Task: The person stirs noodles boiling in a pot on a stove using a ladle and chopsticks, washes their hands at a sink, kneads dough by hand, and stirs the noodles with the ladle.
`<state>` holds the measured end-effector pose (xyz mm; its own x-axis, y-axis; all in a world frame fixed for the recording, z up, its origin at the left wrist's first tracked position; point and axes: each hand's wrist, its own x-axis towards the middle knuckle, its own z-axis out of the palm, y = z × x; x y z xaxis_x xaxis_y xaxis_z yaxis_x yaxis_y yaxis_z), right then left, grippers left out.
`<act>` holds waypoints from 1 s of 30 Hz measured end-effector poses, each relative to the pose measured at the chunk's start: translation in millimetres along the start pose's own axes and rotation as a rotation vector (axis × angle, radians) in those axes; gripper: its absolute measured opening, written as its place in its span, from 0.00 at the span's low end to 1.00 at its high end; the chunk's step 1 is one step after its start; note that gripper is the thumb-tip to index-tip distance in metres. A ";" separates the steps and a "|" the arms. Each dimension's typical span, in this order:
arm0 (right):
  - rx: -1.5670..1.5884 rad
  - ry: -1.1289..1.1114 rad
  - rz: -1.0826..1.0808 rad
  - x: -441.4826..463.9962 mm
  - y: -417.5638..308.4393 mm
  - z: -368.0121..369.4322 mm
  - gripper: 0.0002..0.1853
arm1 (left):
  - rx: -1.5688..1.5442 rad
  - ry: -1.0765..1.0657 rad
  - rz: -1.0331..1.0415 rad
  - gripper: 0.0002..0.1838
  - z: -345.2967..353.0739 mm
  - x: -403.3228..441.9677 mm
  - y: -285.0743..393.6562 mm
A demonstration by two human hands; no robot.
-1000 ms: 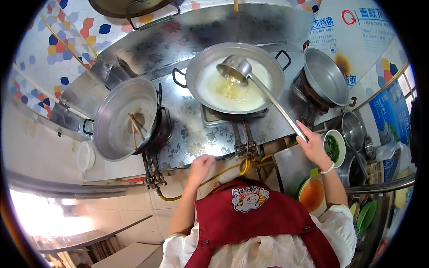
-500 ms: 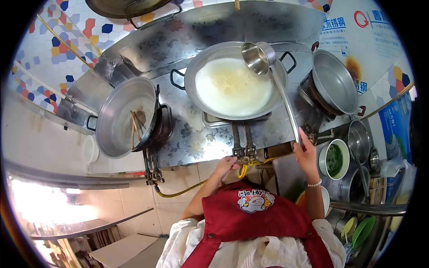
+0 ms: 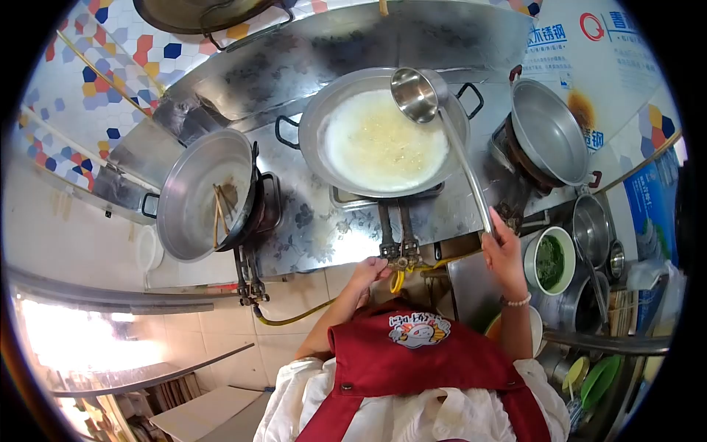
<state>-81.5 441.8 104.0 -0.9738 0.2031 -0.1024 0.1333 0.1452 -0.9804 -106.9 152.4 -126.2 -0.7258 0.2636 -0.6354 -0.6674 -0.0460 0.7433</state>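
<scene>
My right hand [image 3: 504, 254] is wrapped round the long handle of a steel ladle [image 3: 468, 173]. The ladle's bowl hangs tilted over the right side of a wide metal wok [image 3: 312, 157], and looks bare inside. Pale yellow-white bubbling liquid [image 3: 383, 140] with white foam at its edges lies in the wok, which stands on the middle burner. At the counter's front edge, my left hand [image 3: 370, 272] has its fingers pinched at the gas valve [image 3: 401, 261] below that wok; the fingertips partly hide what they grip.
A wok [image 3: 184, 199] with chopsticks [image 3: 219, 214] in it stands on the left burner, another metal pan [image 3: 549, 132] on the right. Beside my right hand are a bowl of chopped greens [image 3: 549, 263] and steel pots [image 3: 591, 228]. A yellow hose [image 3: 298, 319] runs below the counter.
The yellowish bubbling patch in the wok has spread and the white foam has shrunk towards the edges. The ladle has barely shifted. Both hands keep their grips.
</scene>
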 end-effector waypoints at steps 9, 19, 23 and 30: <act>-0.421 -0.081 -0.038 3.1 -47.1 0.7 0.27 | 0.068 -0.101 -0.012 0.14 -14.4 -1.2 10.0; -0.921 0.005 -0.487 37.9 -49.3 40.4 0.27 | 0.226 -0.171 0.077 0.18 -44.1 3.6 15.2; -1.048 0.071 -0.451 45.4 -42.5 37.4 0.29 | 0.251 -0.185 0.082 0.21 -47.3 9.7 5.9; -1.004 -0.015 -0.348 36.0 -70.3 28.0 0.28 | 0.313 -0.251 0.108 0.21 -27.9 8.0 22.4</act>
<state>-131.1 411.8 164.4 -0.9888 -0.0146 0.1483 -0.0689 0.9271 -0.3684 -132.4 126.5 -120.6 -0.6997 0.5022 -0.5081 -0.4785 0.1987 0.8553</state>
